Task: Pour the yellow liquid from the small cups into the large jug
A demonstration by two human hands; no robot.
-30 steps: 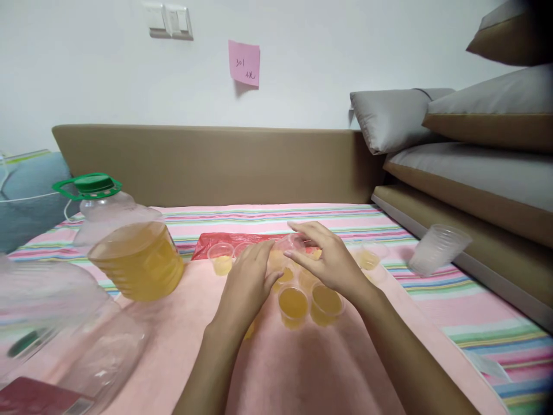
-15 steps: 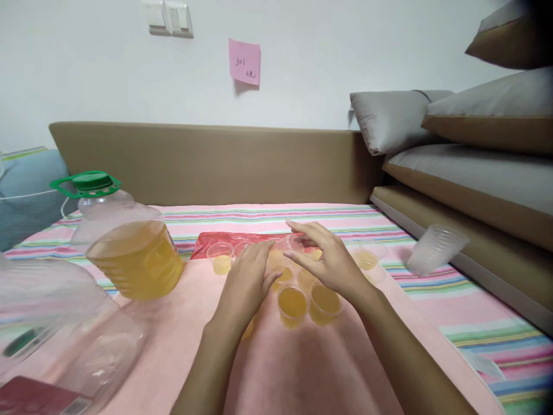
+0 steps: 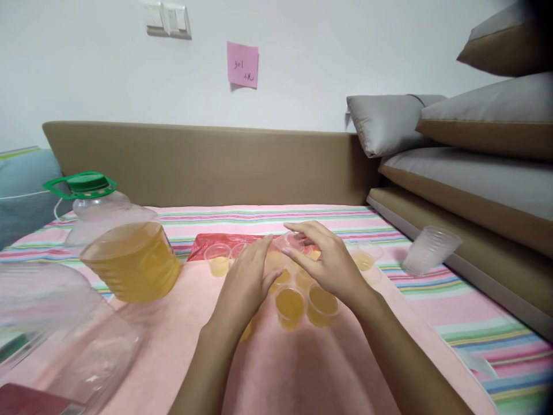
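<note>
Several clear plastic cups of yellow liquid stand close together on the pink cloth [image 3: 341,369]. In front are a near cup [image 3: 290,307] and another cup [image 3: 323,305] beside it. My left hand [image 3: 248,271] reaches over the group from the left, fingers stretched out and thumb apart. From the right comes my right hand [image 3: 322,253], its fingers spread around the far side. A clear cup [image 3: 291,242] shows between the two hands; whether any finger touches it I cannot tell. My hands partly hide the cups behind and beneath them.
A big bottle with a green cap [image 3: 129,259] holds yellow liquid at the left, with another clear bottle [image 3: 86,346] lying nearer. Stacked clear cups [image 3: 431,251] lie tilted at the right beside piled cushions [image 3: 475,178]. Red plastic [image 3: 201,245] lies behind the cups.
Both hands keep nearly the same pose around the cups. The whole view has shifted slightly, and the cups have not visibly moved on the cloth.
</note>
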